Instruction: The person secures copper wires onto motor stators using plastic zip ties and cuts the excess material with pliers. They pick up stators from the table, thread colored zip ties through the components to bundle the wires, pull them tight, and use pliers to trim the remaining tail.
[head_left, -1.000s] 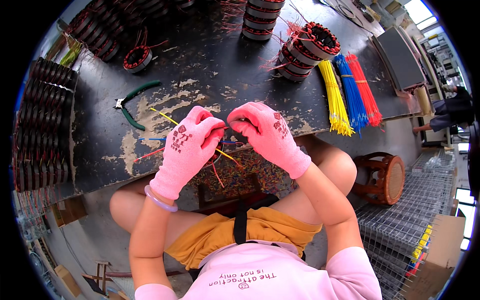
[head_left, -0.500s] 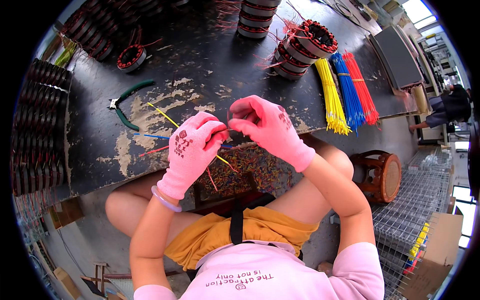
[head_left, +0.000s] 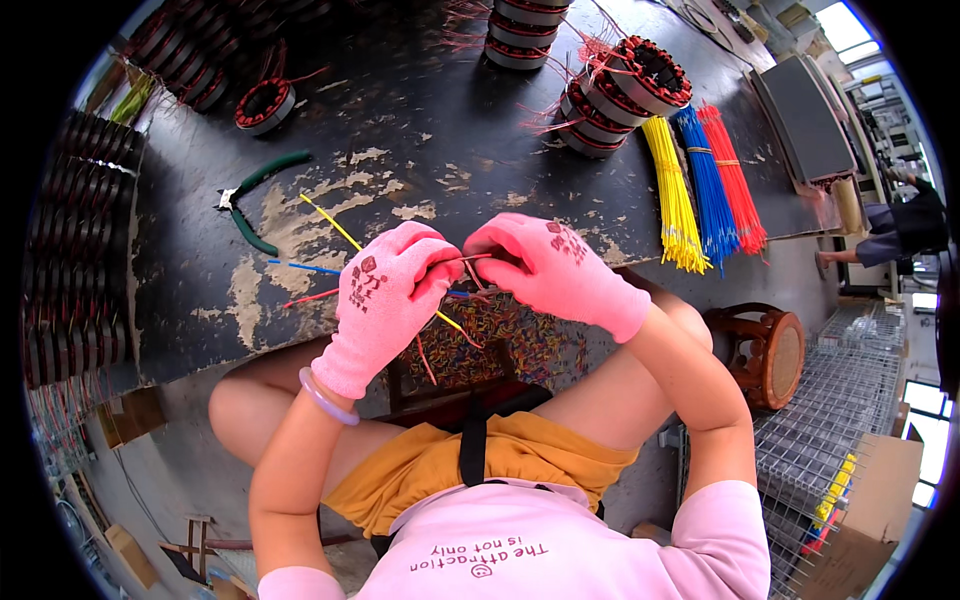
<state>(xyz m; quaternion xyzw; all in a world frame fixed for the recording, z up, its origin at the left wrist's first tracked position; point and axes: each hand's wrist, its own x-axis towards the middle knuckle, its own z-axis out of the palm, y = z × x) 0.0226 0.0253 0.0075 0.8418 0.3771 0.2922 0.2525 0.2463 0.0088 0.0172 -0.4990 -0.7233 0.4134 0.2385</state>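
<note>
Both my hands wear pink gloves and meet just beyond the table's near edge. My left hand is closed around several wires: a yellow wire, a blue wire and a red wire stick out to its left. Ends of yellow and reddish wire poke out below it. My right hand pinches a thin reddish wire that spans the small gap between the two hands. Its fingertips are partly hidden. Green-handled cutting pliers lie spread on the table, left of my hands.
Stacked motor stators with red windings stand at the back, and one single stator lies at left. Bundles of yellow, blue and red wires rest at right. A wooden stool stands right of my knee. Someone works far right.
My right hand has come down and turned, its fingers now lower and level with the left hand's fingertips. More of the thin wire shows between the hands. My left hand keeps its hold.
</note>
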